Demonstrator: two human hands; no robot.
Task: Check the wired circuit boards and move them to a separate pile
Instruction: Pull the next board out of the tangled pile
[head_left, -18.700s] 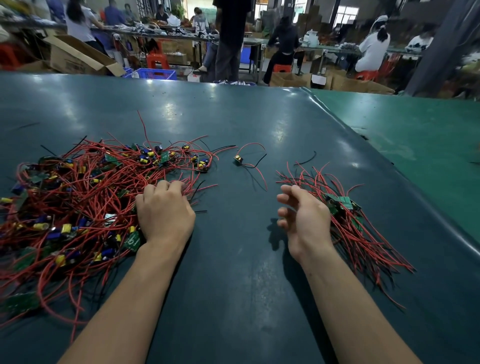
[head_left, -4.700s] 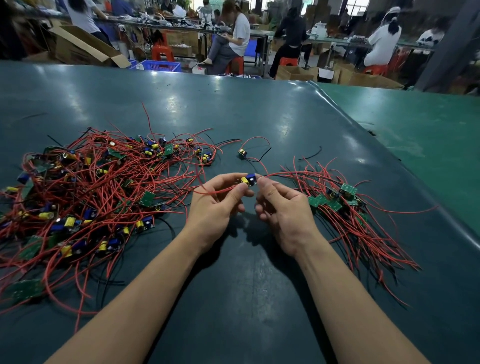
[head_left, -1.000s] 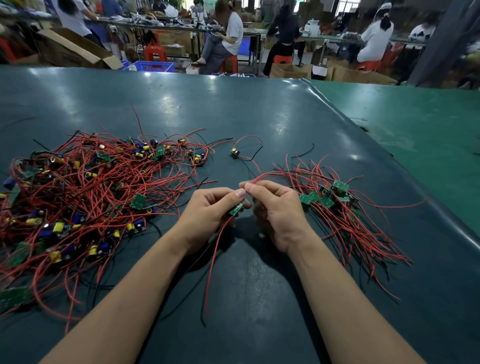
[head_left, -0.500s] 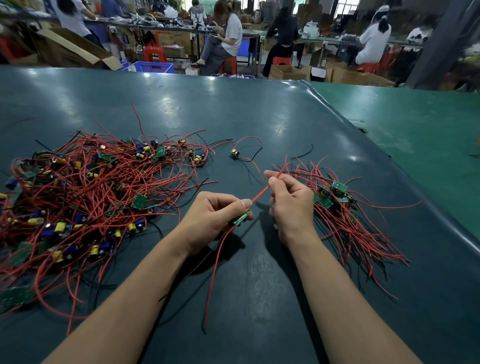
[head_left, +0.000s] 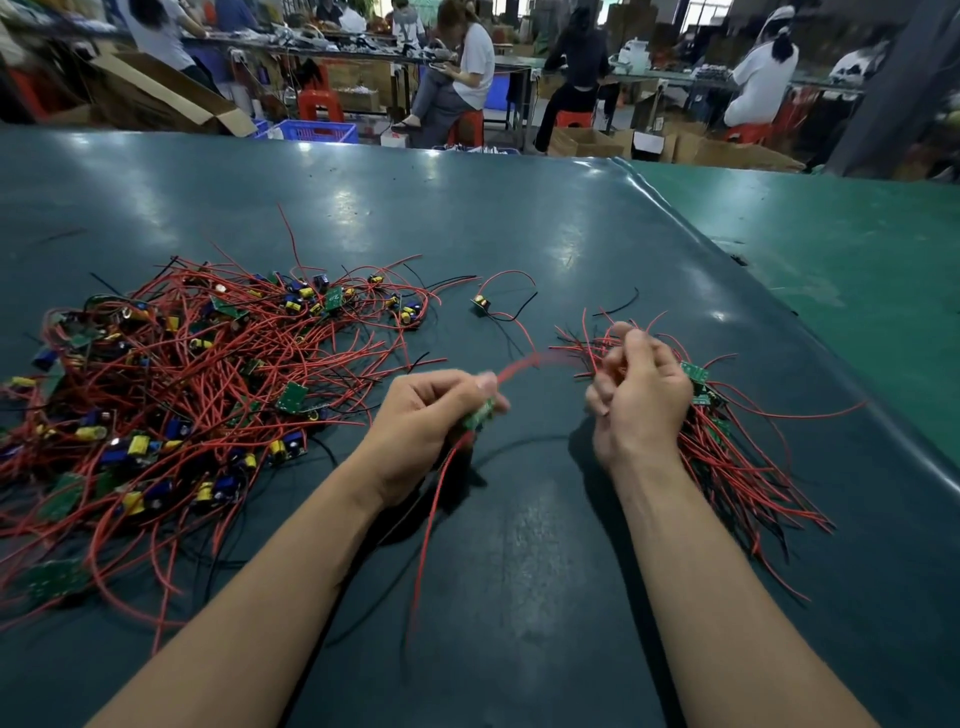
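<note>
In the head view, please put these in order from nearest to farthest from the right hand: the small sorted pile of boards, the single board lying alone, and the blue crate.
Measured from the right hand:
1. The small sorted pile, directly beside and under the hand, on its right.
2. The single board, alone on the table, ahead and to the left.
3. The blue crate, beyond the table's far edge.

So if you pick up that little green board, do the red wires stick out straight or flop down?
Probably flop. The red wire hangs in a loose curve below the small board that the left hand pinches. The board looks light, since fingertips alone carry it. In the big pile the wires bend every way, so they likely tangle.
</note>
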